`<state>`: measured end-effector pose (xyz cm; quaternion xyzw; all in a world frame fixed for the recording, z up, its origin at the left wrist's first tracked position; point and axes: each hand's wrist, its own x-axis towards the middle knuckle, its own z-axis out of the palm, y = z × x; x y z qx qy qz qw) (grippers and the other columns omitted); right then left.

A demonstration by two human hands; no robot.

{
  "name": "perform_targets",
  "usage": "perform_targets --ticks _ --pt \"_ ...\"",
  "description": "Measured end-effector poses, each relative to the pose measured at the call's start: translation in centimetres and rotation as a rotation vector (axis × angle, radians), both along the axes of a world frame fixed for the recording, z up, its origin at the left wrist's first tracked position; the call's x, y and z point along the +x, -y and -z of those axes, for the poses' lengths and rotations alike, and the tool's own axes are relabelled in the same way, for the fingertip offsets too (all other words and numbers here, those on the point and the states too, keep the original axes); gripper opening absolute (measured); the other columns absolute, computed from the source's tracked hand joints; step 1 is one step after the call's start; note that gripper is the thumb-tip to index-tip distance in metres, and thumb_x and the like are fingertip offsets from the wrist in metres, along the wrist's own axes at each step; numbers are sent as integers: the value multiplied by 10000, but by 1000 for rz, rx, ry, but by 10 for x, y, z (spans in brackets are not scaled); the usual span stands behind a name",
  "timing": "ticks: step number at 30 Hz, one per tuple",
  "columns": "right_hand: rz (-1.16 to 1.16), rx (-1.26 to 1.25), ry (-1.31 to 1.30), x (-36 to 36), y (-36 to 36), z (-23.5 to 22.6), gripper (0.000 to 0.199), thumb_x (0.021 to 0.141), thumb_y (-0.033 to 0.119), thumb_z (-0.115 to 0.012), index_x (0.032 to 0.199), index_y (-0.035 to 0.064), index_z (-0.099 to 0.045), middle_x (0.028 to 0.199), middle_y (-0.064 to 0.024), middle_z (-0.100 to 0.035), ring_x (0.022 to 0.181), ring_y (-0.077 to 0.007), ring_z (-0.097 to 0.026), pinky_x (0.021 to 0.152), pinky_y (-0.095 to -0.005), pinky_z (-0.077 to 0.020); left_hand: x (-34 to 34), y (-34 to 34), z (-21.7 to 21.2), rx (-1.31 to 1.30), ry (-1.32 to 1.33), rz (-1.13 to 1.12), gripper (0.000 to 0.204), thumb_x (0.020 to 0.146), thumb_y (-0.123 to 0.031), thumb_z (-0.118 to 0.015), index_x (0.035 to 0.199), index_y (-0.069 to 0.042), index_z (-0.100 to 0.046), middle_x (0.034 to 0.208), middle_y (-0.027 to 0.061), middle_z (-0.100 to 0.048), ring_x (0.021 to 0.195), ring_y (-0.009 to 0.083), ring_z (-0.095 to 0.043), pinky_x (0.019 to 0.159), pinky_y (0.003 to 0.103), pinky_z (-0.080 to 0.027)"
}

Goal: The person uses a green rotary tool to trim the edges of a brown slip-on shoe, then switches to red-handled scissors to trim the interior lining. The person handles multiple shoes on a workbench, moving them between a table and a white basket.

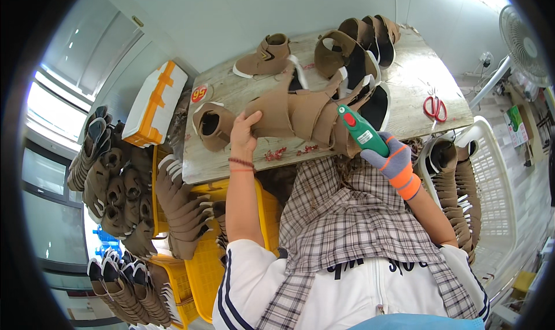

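My bare left hand [245, 134], with bands on the wrist, grips the left end of a row of nested brown shoe uppers [295, 113] on the worktop. In a grey and orange glove, my right hand [396, 159] is closed round a green handheld electric tool [363, 132] with a red button. Its thin tip points at the uppers near their right part; whether it touches them I cannot tell. To the left of my left hand stands a brown ankle-high shoe upper [212, 125]. Another upper [264, 56] with a strap stands farther back.
More uppers [370, 36] stand at the back of the wooden table [231, 93]. Red-handled scissors [435, 108] lie at right. Yellow crates [202, 272] and a white basket [503, 185] flank me, with stacked uppers. A white foam box [151, 107] and a fan [525, 43] stand beyond.
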<state>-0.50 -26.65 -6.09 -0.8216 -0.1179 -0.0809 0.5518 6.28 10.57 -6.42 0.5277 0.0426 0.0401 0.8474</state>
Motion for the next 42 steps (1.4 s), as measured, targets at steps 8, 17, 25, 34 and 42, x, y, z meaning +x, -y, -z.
perform_targets --ticks 8,17,25,34,42 --pt "-60 -83 165 3 -28 -23 538 679 407 -817 1019 28 -645 740 -123 -679 649 -206 -679 599 -291 -528 -66 34 -49 -153 410 -272 424 824 56 -628 1228 -48 -556 1178 72 -622 1042 197 -607 901 340 -495" --pt "-83 -55 248 -3 -34 -47 570 649 420 -829 1009 16 -650 746 -137 -678 660 -239 -680 599 -311 -529 -75 84 -72 -136 584 -219 404 848 28 -622 1241 -26 -546 1192 79 -612 1055 199 -602 909 324 -491" --pt "-74 11 234 -7 -27 -48 582 648 404 -834 1025 6 -637 777 -142 -683 687 -229 -683 633 -304 -535 -68 110 -68 -49 610 -204 379 868 21 -590 1240 -28 -533 1209 87 -599 1081 206 -591 929 351 -485" --pt "-122 94 188 -6 -17 -41 585 654 379 -838 1049 4 -626 786 -123 -687 689 -193 -679 633 -282 -527 -67 118 -72 -113 608 -192 375 874 23 -582 1242 -24 -527 1211 91 -597 1077 209 -594 915 342 -494" --pt "-120 202 111 -7 -17 -49 548 690 345 -827 1056 -7 -621 808 -92 -686 690 -134 -653 629 -261 -518 -63 128 -55 12 634 -197 382 862 37 -604 1235 -8 -535 1204 86 -600 1074 190 -585 933 336 -472"
